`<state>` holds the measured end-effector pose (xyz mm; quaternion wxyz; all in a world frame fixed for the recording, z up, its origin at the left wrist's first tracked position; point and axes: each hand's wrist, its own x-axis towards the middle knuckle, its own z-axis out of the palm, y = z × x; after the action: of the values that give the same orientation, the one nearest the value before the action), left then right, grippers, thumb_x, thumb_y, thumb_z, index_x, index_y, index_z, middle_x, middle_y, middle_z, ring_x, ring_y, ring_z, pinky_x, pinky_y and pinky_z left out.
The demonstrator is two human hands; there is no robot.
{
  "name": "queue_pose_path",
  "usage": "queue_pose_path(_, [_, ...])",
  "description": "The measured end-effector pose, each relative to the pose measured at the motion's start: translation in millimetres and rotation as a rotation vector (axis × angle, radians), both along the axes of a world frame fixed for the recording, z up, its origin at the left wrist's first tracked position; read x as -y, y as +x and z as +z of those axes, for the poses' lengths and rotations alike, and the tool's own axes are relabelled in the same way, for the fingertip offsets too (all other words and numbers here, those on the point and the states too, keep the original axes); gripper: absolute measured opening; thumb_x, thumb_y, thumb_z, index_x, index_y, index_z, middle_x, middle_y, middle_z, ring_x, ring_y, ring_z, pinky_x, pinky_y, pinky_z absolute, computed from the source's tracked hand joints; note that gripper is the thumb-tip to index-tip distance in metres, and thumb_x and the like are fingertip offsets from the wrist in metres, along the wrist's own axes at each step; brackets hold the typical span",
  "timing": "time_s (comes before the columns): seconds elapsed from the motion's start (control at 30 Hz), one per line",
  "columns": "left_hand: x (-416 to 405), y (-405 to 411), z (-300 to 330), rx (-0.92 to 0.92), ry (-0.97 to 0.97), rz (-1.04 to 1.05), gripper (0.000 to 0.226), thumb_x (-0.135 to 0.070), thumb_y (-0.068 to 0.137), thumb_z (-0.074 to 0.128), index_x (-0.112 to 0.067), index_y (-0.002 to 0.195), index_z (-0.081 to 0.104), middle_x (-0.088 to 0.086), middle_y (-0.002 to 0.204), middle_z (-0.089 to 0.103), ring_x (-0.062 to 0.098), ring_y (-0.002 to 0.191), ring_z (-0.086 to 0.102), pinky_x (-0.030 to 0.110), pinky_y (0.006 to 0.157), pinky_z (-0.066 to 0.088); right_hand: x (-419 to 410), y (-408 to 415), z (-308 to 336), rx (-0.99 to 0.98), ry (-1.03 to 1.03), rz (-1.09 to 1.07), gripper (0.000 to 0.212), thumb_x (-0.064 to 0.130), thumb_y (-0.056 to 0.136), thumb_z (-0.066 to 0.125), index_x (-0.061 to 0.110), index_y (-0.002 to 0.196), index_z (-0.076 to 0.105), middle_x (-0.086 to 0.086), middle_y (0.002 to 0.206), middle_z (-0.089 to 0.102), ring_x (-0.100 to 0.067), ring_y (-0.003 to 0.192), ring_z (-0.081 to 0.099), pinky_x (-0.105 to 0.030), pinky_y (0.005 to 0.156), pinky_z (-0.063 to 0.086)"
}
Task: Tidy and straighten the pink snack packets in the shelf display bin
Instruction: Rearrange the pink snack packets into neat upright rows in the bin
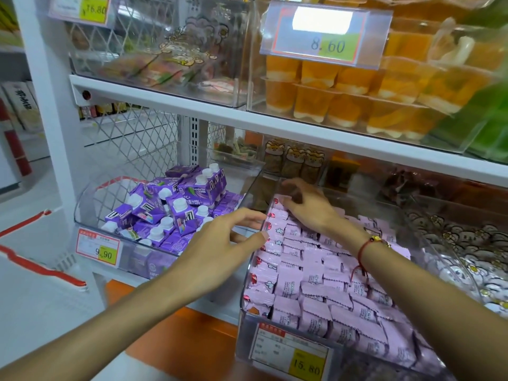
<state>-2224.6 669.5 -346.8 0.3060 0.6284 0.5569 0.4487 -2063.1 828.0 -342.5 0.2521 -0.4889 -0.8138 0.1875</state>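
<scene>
Several pink snack packets (330, 284) fill a clear plastic display bin (243, 301) on the lower shelf, lying in rough rows with some askew. My right hand (310, 209), with a red cord bracelet at the wrist, reaches over the packets to the back left of the bin. Its fingers are spread and lightly bent, resting on the rear packets without gripping any. My left hand (220, 243) hovers at the bin's left wall, its fingers stretched out and relaxed and its thumb tip at the wall's top edge. It holds nothing.
A 15.80 price tag (291, 356) hangs on the bin's front. Left of it stands a bin of purple cartons (170, 207), right of it a bin of flower-print packets (467, 248). The shelf board above (275, 125) carries orange jelly cups (343, 100).
</scene>
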Motion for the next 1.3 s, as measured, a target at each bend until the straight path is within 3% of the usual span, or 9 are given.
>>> queue_pose_path(0.1, [0.3,-0.4,0.8,-0.001,0.009,-0.002,0.019,-0.030,0.086,0.065,-0.039,0.102,0.064,-0.025,0.100,0.066,0.007,0.080,0.067,0.032,0.084,0.050,-0.5,4.4,-4.4,0.120,0.127,-0.020,0.014,0.034,0.093,0.055,0.024,0.100,0.062,0.006,0.090,0.064,-0.013,0.075,0.059,-0.028,0.067,0.047])
queue_pose_path(0.23, [0.8,-0.3,1.2,-0.001,0.012,0.007,0.020,-0.030,0.085,0.065,-0.036,0.105,0.065,-0.023,0.100,0.066,0.008,0.081,0.066,0.030,0.085,0.050,-1.5,13.0,-4.3,0.287,0.054,0.056,0.038,0.035,0.098,0.043,0.016,0.074,0.067,-0.009,0.104,0.065,-0.027,0.100,0.055,-0.036,0.088,0.043])
queue_pose_path(0.33, [1.0,1.1,2.1,0.001,0.008,0.011,0.021,-0.029,0.086,0.065,-0.035,0.105,0.064,-0.020,0.101,0.066,0.009,0.080,0.065,0.029,0.082,0.049,0.6,19.3,0.9,0.389,-0.020,0.113,0.032,0.032,0.099,0.040,0.023,0.113,0.067,-0.008,0.133,0.050,-0.029,0.120,0.045,-0.040,0.104,0.036])
queue_pose_path(0.47, [1.6,2.1,2.3,0.007,-0.004,0.013,0.021,-0.029,0.086,0.064,-0.033,0.107,0.063,-0.020,0.103,0.066,0.007,0.081,0.064,0.027,0.081,0.049,0.4,25.7,8.6,0.062,0.000,-0.015,0.026,0.026,0.099,0.045,0.023,0.120,0.059,-0.009,0.106,0.066,-0.022,0.084,0.063,-0.030,0.070,0.049])
queue_pose_path(0.73, [-0.3,3.5,0.3,0.028,0.009,0.024,0.016,-0.029,0.083,0.066,-0.040,0.095,0.063,-0.029,0.098,0.064,-0.001,0.070,0.062,0.026,0.080,0.049,-11.6,11.9,9.3,0.329,0.052,-0.192,0.023,0.045,0.089,0.058,0.028,0.098,0.069,0.006,0.081,0.067,-0.012,0.073,0.060,-0.029,0.072,0.049])
queue_pose_path(0.87, [-0.9,2.2,-0.6,0.016,0.007,0.027,0.017,-0.032,0.083,0.066,-0.041,0.097,0.062,-0.026,0.101,0.065,0.000,0.073,0.064,0.031,0.085,0.050,-20.3,5.8,14.0,0.330,-0.012,-0.232,0.017,0.042,0.085,0.064,0.028,0.090,0.072,0.004,0.091,0.071,-0.019,0.088,0.064,-0.038,0.083,0.054])
queue_pose_path(1.03, [0.9,1.4,-1.1,-0.007,0.001,0.014,0.018,-0.037,0.084,0.065,-0.043,0.101,0.061,-0.026,0.105,0.064,-0.002,0.075,0.064,0.031,0.087,0.050,-19.5,5.7,0.6,0.309,0.121,-0.274,0.013,0.029,0.091,0.059,0.022,0.087,0.069,-0.002,0.095,0.069,-0.018,0.078,0.061,-0.034,0.073,0.053])
queue_pose_path(1.17, [0.2,1.2,-0.3,-0.012,0.006,0.019,0.017,-0.037,0.085,0.065,-0.042,0.101,0.062,-0.026,0.104,0.064,0.000,0.077,0.065,0.034,0.090,0.049,-16.3,6.5,8.9,-0.006,0.281,-0.287,0.012,0.027,0.098,0.046,0.021,0.093,0.055,-0.005,0.097,0.060,-0.020,0.075,0.060,-0.036,0.068,0.053])
queue_pose_path(1.3, [-1.6,2.1,-0.9,-0.043,0.043,0.083,0.022,-0.054,0.082,0.056,-0.044,0.101,0.059,-0.033,0.099,0.062,-0.008,0.078,0.060,0.034,0.088,0.049,5.8,12.8,27.1,-0.476,0.383,-0.414,0.020,0.029,0.100,0.042,0.012,0.100,0.052,-0.006,0.095,0.061,-0.019,0.074,0.058,-0.015,0.057,0.040])
